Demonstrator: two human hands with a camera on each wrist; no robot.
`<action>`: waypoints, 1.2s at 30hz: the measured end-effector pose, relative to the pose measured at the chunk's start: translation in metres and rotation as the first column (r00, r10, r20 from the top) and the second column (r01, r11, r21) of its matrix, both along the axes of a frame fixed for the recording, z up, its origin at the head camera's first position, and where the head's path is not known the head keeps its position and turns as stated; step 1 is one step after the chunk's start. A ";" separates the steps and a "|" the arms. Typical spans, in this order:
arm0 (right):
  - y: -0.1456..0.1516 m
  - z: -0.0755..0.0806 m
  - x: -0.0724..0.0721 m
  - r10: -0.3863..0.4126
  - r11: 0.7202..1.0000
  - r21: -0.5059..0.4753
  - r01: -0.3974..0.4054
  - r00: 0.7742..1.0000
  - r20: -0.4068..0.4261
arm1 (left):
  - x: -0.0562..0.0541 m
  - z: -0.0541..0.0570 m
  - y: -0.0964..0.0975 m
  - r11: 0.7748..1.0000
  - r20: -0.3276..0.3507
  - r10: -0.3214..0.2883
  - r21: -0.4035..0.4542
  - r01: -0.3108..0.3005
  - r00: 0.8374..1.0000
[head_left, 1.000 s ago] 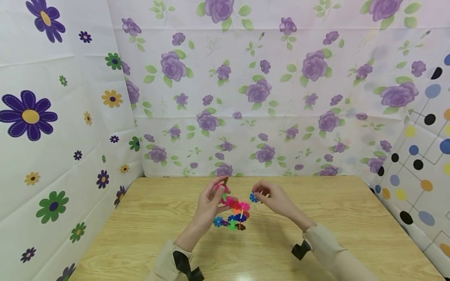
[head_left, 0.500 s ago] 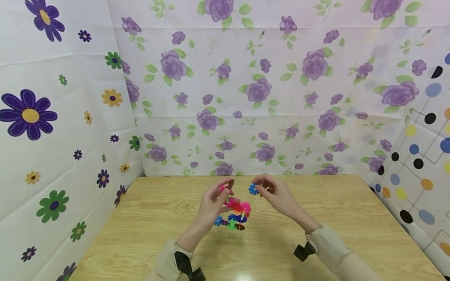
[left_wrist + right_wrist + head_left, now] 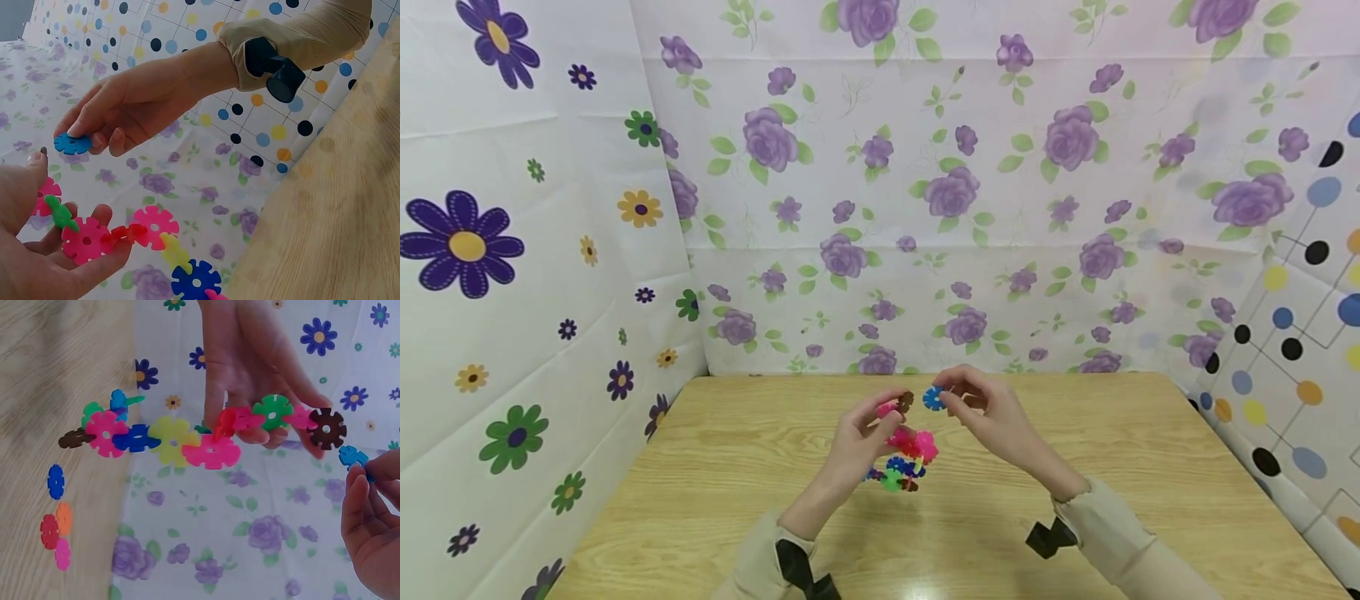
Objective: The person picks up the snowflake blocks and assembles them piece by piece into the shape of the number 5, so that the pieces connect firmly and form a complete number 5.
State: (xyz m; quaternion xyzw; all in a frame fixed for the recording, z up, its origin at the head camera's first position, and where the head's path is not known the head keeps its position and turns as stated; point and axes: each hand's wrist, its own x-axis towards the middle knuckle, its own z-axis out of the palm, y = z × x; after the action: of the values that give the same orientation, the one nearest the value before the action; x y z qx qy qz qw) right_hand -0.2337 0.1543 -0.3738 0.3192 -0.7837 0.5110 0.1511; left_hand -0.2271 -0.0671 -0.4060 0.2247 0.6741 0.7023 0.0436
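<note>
My left hand [image 3: 857, 437] grips a chain of slotted plastic snowflake discs by its upper end, where a brown disc [image 3: 327, 429] sits at the fingertips. From there the chain winds down through pink, green, red, yellow [image 3: 174, 440] and dark blue [image 3: 196, 281] discs. My right hand [image 3: 992, 412] pinches a single blue snowflake disc [image 3: 935, 398] between thumb and fingers. In the right wrist view this blue disc is close to the brown one, with a small gap between them. Part of the chain is hidden behind the left fingers in the head view.
Both hands are above a wood-grain table [image 3: 715, 483]. Flower-print cloth [image 3: 850, 208] hangs behind it, with a dotted cloth [image 3: 1285, 358] on the right. Several discs, one of them orange [image 3: 64, 518], show at lower left; whether they join the chain, I cannot tell.
My left hand has moved slightly right, turning the chain's brown end toward the right hand. My right hand has risen a little and brought the blue disc left, nearer the brown one.
</note>
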 end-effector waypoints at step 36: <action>-0.015 0.015 -0.002 0.032 0.999 0.015 -0.028 0.921 -0.387 | 0.011 0.012 0.012 0.997 0.046 0.067 -0.028 -0.066 0.997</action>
State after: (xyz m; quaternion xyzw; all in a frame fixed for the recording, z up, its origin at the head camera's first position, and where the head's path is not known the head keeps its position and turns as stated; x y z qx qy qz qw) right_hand -0.2354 0.1390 -0.3587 0.4265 -0.7356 0.4366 0.2938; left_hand -0.2161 -0.0553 -0.3941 0.1849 0.6890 0.6997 0.0391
